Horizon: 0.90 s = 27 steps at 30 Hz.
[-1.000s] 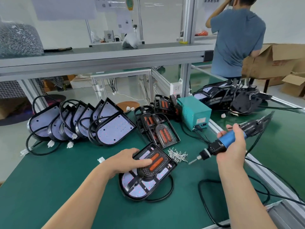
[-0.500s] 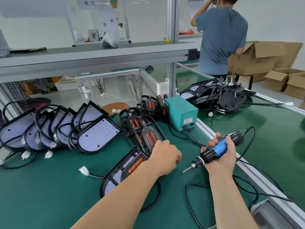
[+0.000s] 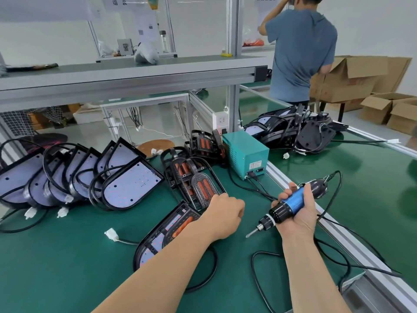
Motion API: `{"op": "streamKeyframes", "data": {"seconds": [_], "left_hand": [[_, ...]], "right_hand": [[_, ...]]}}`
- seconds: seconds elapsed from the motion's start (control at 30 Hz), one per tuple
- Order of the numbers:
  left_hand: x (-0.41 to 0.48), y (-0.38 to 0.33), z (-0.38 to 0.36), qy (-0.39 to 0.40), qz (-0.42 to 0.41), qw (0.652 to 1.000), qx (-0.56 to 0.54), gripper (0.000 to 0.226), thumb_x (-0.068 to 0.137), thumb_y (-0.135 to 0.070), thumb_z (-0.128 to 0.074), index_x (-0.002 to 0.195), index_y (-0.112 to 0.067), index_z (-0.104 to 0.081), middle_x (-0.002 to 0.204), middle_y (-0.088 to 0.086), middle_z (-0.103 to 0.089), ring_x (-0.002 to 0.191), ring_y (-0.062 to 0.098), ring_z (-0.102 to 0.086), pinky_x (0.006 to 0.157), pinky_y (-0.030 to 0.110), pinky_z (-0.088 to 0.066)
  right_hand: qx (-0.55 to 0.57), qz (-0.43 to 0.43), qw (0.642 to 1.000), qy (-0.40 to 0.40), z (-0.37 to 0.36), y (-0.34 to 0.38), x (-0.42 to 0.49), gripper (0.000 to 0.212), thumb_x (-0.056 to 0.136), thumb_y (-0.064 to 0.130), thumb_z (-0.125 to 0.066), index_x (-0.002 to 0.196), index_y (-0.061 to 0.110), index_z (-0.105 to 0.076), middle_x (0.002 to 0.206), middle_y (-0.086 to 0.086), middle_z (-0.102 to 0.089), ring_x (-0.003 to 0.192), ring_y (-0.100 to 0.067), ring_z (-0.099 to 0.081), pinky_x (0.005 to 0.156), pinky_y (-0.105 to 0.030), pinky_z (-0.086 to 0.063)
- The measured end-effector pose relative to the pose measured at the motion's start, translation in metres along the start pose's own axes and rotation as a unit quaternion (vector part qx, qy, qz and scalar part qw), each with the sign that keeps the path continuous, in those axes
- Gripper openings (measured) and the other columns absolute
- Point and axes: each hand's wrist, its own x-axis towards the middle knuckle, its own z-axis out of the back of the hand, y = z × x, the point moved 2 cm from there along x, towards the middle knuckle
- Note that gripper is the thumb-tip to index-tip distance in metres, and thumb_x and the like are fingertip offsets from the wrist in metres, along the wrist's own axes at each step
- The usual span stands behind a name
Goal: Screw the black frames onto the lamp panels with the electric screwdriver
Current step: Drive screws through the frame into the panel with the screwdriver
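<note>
A lamp panel with a black frame and orange inserts [image 3: 162,236] lies on the green mat, partly under my left forearm. My left hand [image 3: 225,214] hovers knuckles-up just right of it, fingers curled down; the fingertips and whatever is beneath them are hidden. My right hand [image 3: 297,219] grips the blue and black electric screwdriver [image 3: 291,204], bit pointing down-left, clear of the panel. Loose black frames [image 3: 198,181] are stacked behind my left hand. Several bare lamp panels [image 3: 130,186] lean in a row at the left.
A teal power box [image 3: 246,152] stands behind the frames, its cable running to the screwdriver. A pile of black lamps [image 3: 293,129] sits at the back right. Cable loops [image 3: 259,279] lie near my right arm. A person [image 3: 300,53] stands by cardboard boxes [image 3: 352,80].
My left hand left the top of the framed panel and moved right to where the screw pile lay, fingers curling. My right hand lowered the screwdriver closer to the mat.
</note>
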Motion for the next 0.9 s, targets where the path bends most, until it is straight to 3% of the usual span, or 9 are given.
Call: {"op": "streamKeyframes", "data": {"seconds": [0.17, 0.37, 0.5, 0.7, 0.9], "left_hand": [[-0.032, 0.014, 0.016, -0.089, 0.058, 0.951, -0.289, 0.014, 0.083, -0.003, -0.065, 0.083, -0.017, -0.062, 0.077, -0.001, -0.063, 0.072, 0.010, -0.054, 0.070, 0.019, -0.045], [-0.067, 0.029, 0.020, -0.136, 0.116, 0.839, -0.514, 0.026, 0.081, -0.002, -0.077, 0.076, -0.027, -0.073, 0.072, -0.006, -0.070, 0.065, 0.006, -0.060, 0.067, 0.014, -0.047], [-0.082, 0.030, 0.021, -0.163, 0.140, 0.785, -0.581, 0.023, 0.080, -0.003, -0.080, 0.074, -0.024, -0.075, 0.073, -0.001, -0.072, 0.066, 0.008, -0.062, 0.067, 0.015, -0.048], [-0.102, 0.037, 0.021, -0.180, 0.181, 0.740, -0.623, 0.018, 0.079, -0.004, -0.081, 0.077, -0.022, -0.077, 0.074, 0.003, -0.071, 0.068, 0.011, -0.063, 0.066, 0.016, -0.049], [-0.112, 0.042, 0.019, -0.187, 0.186, 0.715, -0.647, 0.018, 0.079, -0.003, -0.081, 0.078, -0.020, -0.077, 0.078, 0.010, -0.070, 0.073, 0.023, -0.060, 0.077, 0.038, -0.046]], "right_hand": [[0.020, 0.057, 0.998, -0.013, -0.027, 0.005, -0.013, 0.024, 0.089, 0.033, -0.076, 0.101, 0.020, -0.061, 0.088, 0.004, -0.068, 0.071, -0.009, -0.060, 0.072, -0.021, -0.050], [0.000, 0.117, 0.993, 0.008, -0.087, 0.007, -0.035, 0.020, 0.091, 0.030, -0.075, 0.086, 0.019, -0.060, 0.064, 0.007, -0.062, 0.055, -0.007, -0.059, 0.055, -0.020, -0.052], [-0.030, 0.125, 0.991, 0.038, -0.111, -0.002, -0.048, 0.020, 0.093, 0.030, -0.072, 0.089, 0.018, -0.057, 0.063, 0.006, -0.058, 0.053, -0.009, -0.056, 0.055, -0.021, -0.049], [-0.061, 0.126, 0.988, 0.063, -0.124, -0.017, -0.064, 0.017, 0.093, 0.030, -0.072, 0.086, 0.019, -0.060, 0.065, 0.005, -0.057, 0.054, -0.010, -0.055, 0.057, -0.022, -0.049], [-0.088, 0.142, 0.983, 0.074, -0.130, -0.031, -0.073, 0.016, 0.093, 0.024, -0.070, 0.089, 0.015, -0.057, 0.061, 0.006, -0.057, 0.051, -0.007, -0.055, 0.053, -0.019, -0.049]]}}
